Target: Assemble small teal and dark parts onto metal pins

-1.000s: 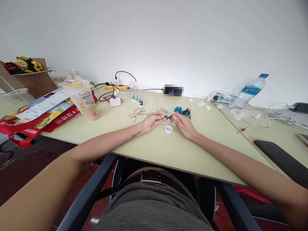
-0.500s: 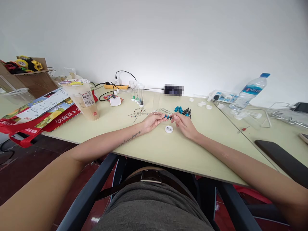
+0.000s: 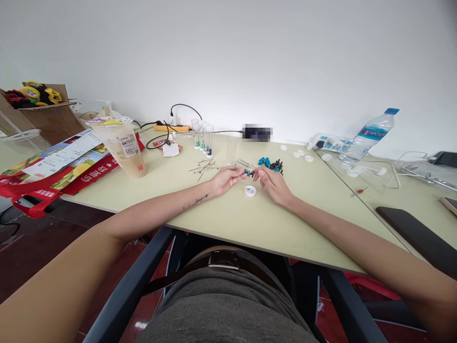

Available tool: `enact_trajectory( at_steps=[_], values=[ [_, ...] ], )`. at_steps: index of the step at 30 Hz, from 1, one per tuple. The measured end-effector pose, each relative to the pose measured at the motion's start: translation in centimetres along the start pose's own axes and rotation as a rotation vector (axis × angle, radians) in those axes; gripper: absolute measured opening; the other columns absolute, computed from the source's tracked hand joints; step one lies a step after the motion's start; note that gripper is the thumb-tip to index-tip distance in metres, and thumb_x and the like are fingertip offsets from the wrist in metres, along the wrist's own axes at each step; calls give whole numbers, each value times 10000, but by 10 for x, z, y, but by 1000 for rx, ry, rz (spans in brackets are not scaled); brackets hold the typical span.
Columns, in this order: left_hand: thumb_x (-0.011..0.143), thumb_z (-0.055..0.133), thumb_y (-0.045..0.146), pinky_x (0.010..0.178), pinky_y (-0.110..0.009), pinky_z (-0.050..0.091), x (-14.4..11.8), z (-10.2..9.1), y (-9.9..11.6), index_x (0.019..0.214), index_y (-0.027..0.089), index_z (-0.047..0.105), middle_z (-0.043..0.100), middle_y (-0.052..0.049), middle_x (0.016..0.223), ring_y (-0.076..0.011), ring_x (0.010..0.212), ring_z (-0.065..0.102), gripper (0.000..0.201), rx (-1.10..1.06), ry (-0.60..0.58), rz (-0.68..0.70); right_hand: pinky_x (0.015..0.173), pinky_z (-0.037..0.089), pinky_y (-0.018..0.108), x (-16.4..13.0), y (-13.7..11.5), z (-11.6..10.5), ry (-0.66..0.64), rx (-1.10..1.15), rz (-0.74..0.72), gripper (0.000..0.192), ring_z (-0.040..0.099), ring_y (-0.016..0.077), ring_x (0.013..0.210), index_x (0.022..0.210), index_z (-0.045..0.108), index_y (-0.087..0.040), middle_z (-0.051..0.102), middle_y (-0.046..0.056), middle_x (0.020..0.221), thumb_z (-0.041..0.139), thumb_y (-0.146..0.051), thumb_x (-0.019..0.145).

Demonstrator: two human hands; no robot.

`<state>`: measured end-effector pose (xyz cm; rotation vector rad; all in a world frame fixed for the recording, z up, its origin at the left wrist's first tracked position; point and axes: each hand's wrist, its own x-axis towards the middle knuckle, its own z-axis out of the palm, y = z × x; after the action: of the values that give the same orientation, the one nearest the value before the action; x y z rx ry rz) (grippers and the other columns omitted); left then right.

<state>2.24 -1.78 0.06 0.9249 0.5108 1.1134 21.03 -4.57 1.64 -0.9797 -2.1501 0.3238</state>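
Between thumb and fingertips, my left hand (image 3: 227,180) pinches a small shiny blue piece (image 3: 246,172). A small dark piece (image 3: 252,174) lies against its right end, at the fingertips of my right hand (image 3: 274,185). The right fingers are bent and drawn together around that dark end; their exact grip is too small to make out. Just below the hands a round white cap (image 3: 250,191) lies on the table, with small dark bits inside it. Behind my right hand are a heap of blue pieces (image 3: 263,161) and a heap of black pieces (image 3: 277,166).
Thin metal rods (image 3: 204,167) lie scattered behind my left hand. Clear tubes (image 3: 204,136) stand upright farther back. A drink cup (image 3: 123,147) is at left, a water bottle (image 3: 373,136) by a power strip (image 3: 330,142) at right. White caps (image 3: 296,154) lie near the wall.
Both hands keep their place around the small blue and dark pieces. Only the camera view has shifted very slightly.
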Motion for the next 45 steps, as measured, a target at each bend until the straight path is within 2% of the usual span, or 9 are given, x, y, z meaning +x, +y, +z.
enact_trajectory(
  at_steps=[5,10,14,18,22,30,37,40,45],
  values=[
    [710,607,44,931,-275,439,0,0,1,685,85,631,643,-35,735,-99,731,635,54,-7,1,-5,638,406,284,0,1,0,11,9,3,403,498,124,549,985,539,-208,619,29,828,234,-466,927],
    [710,602,36,927,-277,443,0,-1,0,681,86,634,645,-35,731,-98,723,635,66,-2,-2,-1,630,403,281,0,1,0,11,9,4,432,493,116,539,881,562,-202,621,31,851,229,-473,925],
    [715,599,43,927,-277,444,0,0,1,690,86,640,650,-39,747,-101,731,636,65,-6,0,-3,631,396,276,1,0,0,7,1,6,405,497,118,547,965,548,-203,617,24,813,236,-459,930],
    [712,602,41,923,-269,444,-1,2,2,679,86,640,646,-31,739,-97,718,635,67,-4,-9,-7,649,385,272,1,-1,-1,8,-54,3,435,519,129,590,837,572,-191,605,23,745,245,-465,927],
    [711,612,57,930,-282,438,-3,3,2,695,86,642,643,-32,751,-100,734,634,44,12,-27,-9,649,386,272,2,0,0,-40,-67,17,436,554,148,650,807,580,-190,622,27,748,279,-487,913],
    [700,628,64,918,-281,430,-4,4,2,712,82,639,639,-38,738,-88,718,617,24,32,-52,-29,600,380,280,2,1,0,-110,-81,0,399,507,148,588,753,534,-199,559,10,630,281,-460,919],
    [688,650,97,890,-261,441,-4,4,3,700,91,646,642,-33,755,-86,728,610,14,17,-64,22,571,380,269,1,1,2,-8,-42,14,249,477,126,594,939,475,-212,573,23,840,432,-447,870],
    [682,664,124,871,-253,445,-4,3,2,704,93,648,641,-29,758,-86,719,609,41,23,-82,53,591,386,275,1,1,1,2,-34,20,273,503,138,625,937,494,-209,576,26,818,389,-456,887],
    [687,666,138,859,-255,445,-4,3,0,729,95,656,638,-31,750,-90,723,611,61,37,-116,36,673,395,300,2,0,0,-34,-56,-59,383,532,164,712,771,534,-196,578,42,742,278,-435,925]
  ],
)
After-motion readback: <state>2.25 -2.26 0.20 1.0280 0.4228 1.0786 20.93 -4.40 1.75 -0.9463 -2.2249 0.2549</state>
